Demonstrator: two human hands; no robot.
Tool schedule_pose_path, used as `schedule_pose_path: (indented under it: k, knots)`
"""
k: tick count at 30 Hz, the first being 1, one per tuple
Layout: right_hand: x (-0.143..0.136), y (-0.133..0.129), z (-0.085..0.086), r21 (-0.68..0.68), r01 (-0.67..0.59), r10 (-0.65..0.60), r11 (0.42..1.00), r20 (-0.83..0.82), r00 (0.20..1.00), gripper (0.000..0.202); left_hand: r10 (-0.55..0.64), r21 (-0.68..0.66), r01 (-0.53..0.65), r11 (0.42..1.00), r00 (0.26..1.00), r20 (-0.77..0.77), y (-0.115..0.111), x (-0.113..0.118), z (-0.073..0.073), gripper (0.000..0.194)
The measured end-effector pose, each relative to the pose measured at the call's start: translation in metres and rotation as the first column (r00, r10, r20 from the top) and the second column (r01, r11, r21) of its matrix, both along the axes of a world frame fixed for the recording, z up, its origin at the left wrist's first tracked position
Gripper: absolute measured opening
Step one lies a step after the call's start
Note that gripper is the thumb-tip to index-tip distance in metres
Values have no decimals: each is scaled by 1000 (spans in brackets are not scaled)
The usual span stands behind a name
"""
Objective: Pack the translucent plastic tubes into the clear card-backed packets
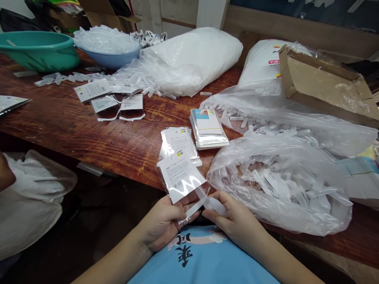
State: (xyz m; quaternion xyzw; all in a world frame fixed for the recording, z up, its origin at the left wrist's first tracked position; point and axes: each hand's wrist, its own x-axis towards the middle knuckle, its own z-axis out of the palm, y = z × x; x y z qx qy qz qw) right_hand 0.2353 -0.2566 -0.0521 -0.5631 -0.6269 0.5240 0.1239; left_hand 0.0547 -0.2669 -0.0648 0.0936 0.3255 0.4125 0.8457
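Note:
My left hand [166, 221] holds a clear packet with a white printed card [180, 175] by its lower end, palm up, near the table's front edge. Beside it, my right hand [226, 213] pinches a translucent white plastic piece [215, 205] at the packet's open end. Behind the held packet lies a pile of similar packets [177, 138]. To its right is a stack of packets with a blue and white card [207, 124]. An open clear bag [296, 193] of translucent pieces lies right of my hands.
A green basin [41, 49] and a blue basin [109, 59] heaped with pieces stand at the back left. Behind are a large white bag [204, 55], another full bag [260, 59] and a cardboard box [325, 81]. Packets [103, 102] lie left; a person's arm [5, 173] shows there.

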Motion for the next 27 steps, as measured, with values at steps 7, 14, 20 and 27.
schedule_pose_path:
  k: [7, 14, 20, 27]
  knots:
    - [13, -1, -8, 581, -148, 71, 800, 154, 986, 18, -33, 22, 31, 999, 997, 76, 6, 13, 0, 60]
    - [19, -10, -21, 764, -298, 156, 572, 256, 954, 26, 11, 37, -10, 999, 1000, -12, -1, 26, -1, 58]
    - [22, -19, -19, 758, -259, 172, 598, 194, 966, 41, -2, 64, 7, 998, 997, -82, -14, 34, 6, 53]
    - [16, -18, -18, 807, -319, 43, 497, 344, 938, 20, -90, 72, 93, 993, 995, -40, -22, 37, 3, 37]
